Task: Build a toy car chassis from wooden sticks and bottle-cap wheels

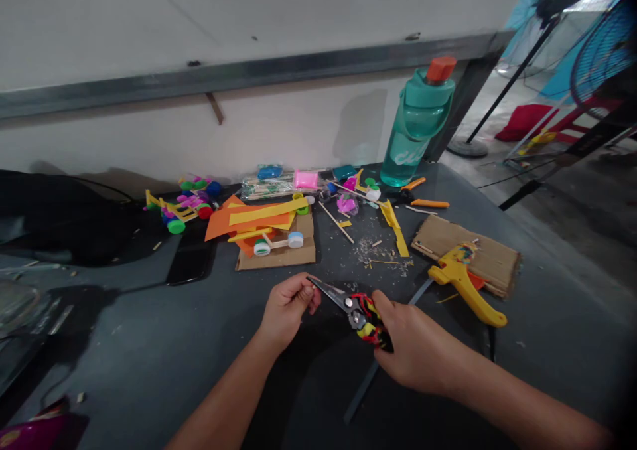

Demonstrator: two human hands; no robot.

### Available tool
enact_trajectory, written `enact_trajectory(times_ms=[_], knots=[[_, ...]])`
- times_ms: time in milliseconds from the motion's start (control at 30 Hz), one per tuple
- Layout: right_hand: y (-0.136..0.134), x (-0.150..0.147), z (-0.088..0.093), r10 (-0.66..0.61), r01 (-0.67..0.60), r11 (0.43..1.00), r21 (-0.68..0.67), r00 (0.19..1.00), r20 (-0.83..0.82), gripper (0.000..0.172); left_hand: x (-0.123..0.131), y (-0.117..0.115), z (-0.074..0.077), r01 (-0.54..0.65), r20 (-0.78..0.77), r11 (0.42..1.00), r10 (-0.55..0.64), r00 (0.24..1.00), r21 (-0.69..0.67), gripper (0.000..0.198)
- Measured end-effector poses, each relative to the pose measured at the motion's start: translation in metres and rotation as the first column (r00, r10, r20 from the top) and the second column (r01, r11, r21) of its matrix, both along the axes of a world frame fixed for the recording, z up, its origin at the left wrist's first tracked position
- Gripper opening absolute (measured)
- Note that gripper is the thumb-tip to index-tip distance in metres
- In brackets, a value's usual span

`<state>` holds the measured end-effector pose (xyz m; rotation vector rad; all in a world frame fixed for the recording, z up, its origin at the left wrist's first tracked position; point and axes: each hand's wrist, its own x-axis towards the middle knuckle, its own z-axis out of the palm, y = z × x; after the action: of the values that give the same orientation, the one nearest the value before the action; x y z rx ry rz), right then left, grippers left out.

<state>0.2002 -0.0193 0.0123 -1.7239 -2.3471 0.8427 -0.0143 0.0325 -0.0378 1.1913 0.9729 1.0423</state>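
My right hand (415, 344) is closed around the red, yellow and black handles of a pair of snips (352, 309). Their long dark blades point left and reach my left hand (288, 307). That hand is pinched closed at the blade tips, and whatever lies between its fingers is too small or hidden to name. Beyond the hands, bits of debris (381, 254) are scattered on the dark table (164, 344). A grey strip (362, 390) lies partly beneath my right hand. To the right, a yellow glue gun (462, 281) rests against a piece of cardboard (490, 254).
Orange and yellow sheets (239, 218) and capped sticks (279, 242) lie on cardboard. A colourful small model (182, 204) and a phone (192, 257) are at left. A tall teal bottle (415, 131) stands by the wall near orange-handled pliers (430, 203). Fans stand at far right.
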Motion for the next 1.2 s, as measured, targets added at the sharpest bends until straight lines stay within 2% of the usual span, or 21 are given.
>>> enact_trajectory(times_ms=[300, 633, 867, 1067, 1200], knots=[[0.0035, 0.0009, 0.0035, -0.079, 0.08, 0.996, 0.034, 0.996, -0.035, 0.03, 0.0047, 0.0034, 0.0028, -0.055, 0.091, 0.998, 0.056, 0.994, -0.009, 0.026], [-0.0012, -0.0034, 0.0003, -0.034, 0.031, 0.991, 0.134, 0.999, 0.022, 0.029, 0.002, 0.003, -0.0008, -0.011, 0.065, 0.999, 0.008, 0.998, 0.041, 0.027], [-0.0007, -0.0016, 0.0033, 0.007, -0.007, 0.999, 0.038, 1.0, -0.016, 0.027, -0.0003, 0.0036, -0.0007, -0.012, 0.047, 1.0, 0.011, 0.999, 0.029, 0.03], [-0.0028, -0.0005, 0.0017, 0.017, -0.017, 1.0, -0.009, 1.0, 0.014, 0.027, -0.0004, 0.0013, -0.0014, -0.001, 0.043, 1.0, 0.001, 0.999, -0.017, 0.029], [-0.0025, -0.0039, -0.0017, 0.002, -0.002, 1.0, -0.02, 1.0, -0.018, 0.024, 0.0005, 0.0001, -0.0016, -0.012, 0.101, 0.999, 0.016, 0.995, -0.039, 0.029]])
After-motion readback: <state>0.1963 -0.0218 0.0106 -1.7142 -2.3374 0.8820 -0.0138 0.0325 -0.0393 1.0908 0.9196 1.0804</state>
